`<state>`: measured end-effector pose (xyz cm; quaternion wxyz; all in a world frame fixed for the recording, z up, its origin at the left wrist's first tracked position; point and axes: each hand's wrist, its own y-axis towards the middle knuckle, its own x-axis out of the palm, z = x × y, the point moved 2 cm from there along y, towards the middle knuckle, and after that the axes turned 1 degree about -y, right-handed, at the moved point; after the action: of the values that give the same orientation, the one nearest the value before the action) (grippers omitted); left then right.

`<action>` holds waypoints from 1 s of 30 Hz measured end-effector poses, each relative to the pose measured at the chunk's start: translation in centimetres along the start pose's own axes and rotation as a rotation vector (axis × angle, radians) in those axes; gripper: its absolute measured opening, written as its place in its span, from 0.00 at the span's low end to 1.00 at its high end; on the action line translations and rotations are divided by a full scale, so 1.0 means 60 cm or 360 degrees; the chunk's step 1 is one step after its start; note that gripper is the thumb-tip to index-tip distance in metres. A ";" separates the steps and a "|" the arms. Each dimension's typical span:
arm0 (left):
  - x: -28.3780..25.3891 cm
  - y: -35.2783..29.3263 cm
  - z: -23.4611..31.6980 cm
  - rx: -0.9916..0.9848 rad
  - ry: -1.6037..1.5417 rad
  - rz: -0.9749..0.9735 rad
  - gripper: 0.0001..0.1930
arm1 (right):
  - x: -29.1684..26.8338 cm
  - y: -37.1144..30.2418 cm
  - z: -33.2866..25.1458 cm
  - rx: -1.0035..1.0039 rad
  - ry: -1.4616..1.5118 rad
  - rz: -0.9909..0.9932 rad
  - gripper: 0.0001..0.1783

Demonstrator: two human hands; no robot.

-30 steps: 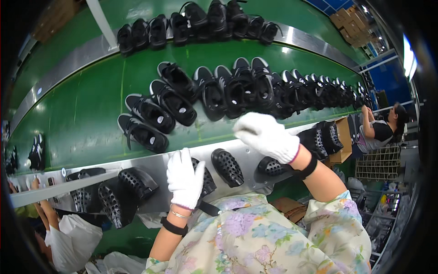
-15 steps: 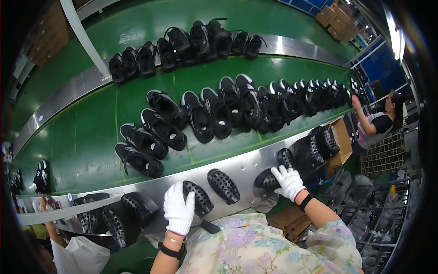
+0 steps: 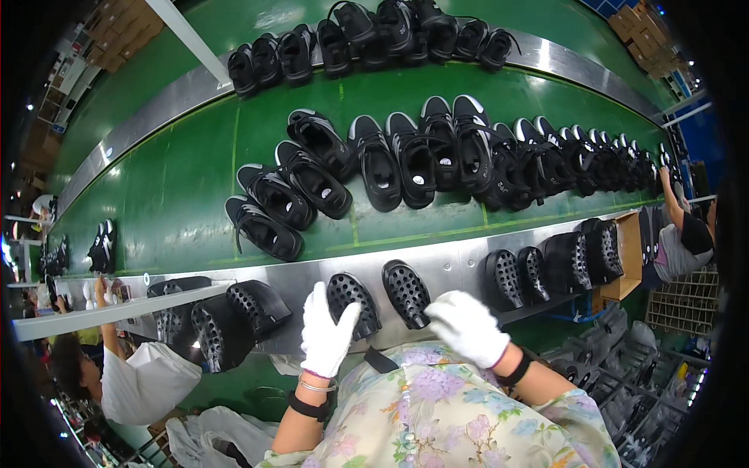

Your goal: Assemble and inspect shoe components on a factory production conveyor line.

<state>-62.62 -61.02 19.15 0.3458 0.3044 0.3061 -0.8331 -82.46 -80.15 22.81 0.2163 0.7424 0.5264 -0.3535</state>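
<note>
Just below the frame's centre, the left form [image 3: 349, 292] and the right form [image 3: 405, 290] — perforated, black, shoe-shaped — lie on the metal ledge [image 3: 451, 269], long axes slanting from upper left to lower right. The right hand [image 3: 470, 327] is nearer the right form, by its lower end, fingers curled leftward; whether they grip it, I cannot tell. The left hand [image 3: 324, 334] points up-frame, thumb spread from straight fingers — overlapping the left form's lower left edge.

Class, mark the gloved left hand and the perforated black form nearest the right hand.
Gloved left hand [image 3: 325, 335]: head view, middle of the hand.
Perforated black form [image 3: 406, 293]: head view, holed upper surface.
</note>
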 end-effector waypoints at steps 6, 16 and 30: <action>0.032 0.011 0.003 -0.0203 -0.0169 -0.0219 0.50 | 0.070 0.006 0.012 0.0009 -0.0357 -0.0335 0.13; -0.068 0.015 0.032 -0.0222 -0.0696 -0.0041 0.35 | -0.070 0.069 -0.095 0.0094 -0.0070 -0.0417 0.15; -0.121 0.137 0.064 -0.0236 -0.2163 0.0160 0.22 | 0.015 0.279 -0.232 0.0252 0.0435 -0.0049 0.32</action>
<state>-53.34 -65.68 24.31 0.5193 -0.2966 0.0627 -0.7990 -62.49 -75.84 30.43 0.0780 0.7902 0.5327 -0.2929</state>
